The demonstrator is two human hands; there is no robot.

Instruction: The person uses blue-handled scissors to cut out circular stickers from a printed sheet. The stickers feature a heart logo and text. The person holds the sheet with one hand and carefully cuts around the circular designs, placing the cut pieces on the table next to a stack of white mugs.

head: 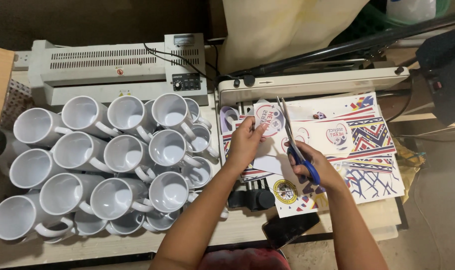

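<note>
My left hand point(245, 142) pinches a printed paper sheet point(270, 120) with a round red and blue emblem, held above the work surface. My right hand point(315, 167) grips blue-handled scissors point(293, 142), whose blades point away from me and are parted along the sheet's right edge. Under both hands lies a pile of printed sheets point(360, 145) with red, white and blue patterns and round emblems.
Several white mugs point(122, 160) lie stacked on their sides at the left. A grey laminator point(112, 65) stands behind them. A white heat press point(312, 82) with a black arm sits behind the sheets. A dark phone point(290, 229) lies at the table's near edge.
</note>
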